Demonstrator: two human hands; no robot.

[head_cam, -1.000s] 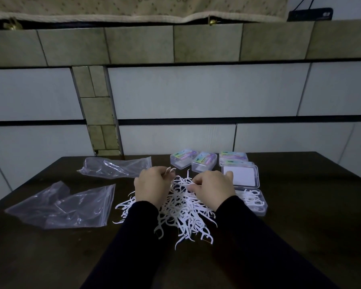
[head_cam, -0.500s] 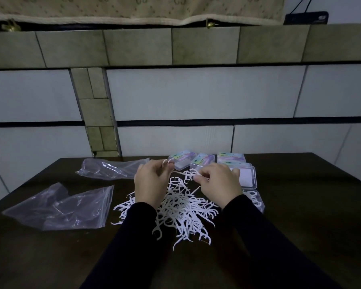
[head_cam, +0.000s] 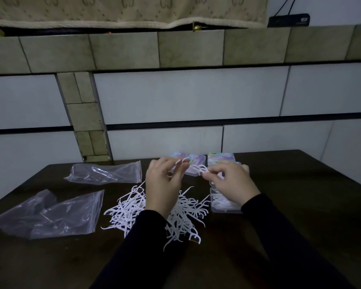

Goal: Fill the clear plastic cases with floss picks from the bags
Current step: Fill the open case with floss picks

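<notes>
A loose pile of white floss picks [head_cam: 181,215] lies on the dark table, partly under my forearms. My left hand [head_cam: 165,184] is raised above the pile and pinches a few picks at its fingertips. My right hand [head_cam: 231,182] pinches a small bunch of picks [head_cam: 200,169] held between both hands. An open clear case [head_cam: 221,202] with picks inside sits right of the pile, half hidden by my right wrist. Closed cases with coloured labels [head_cam: 221,158] stand behind my hands.
Two empty clear zip bags lie on the left: one near the back [head_cam: 106,173], one larger at the front left [head_cam: 48,213]. The dark table [head_cam: 300,195] ends against a tiled wall [head_cam: 175,101] just behind the cases.
Both hands have lifted off the pile and moved back toward the cases, bringing picks up with them. The right hand now covers the open case's lid.
</notes>
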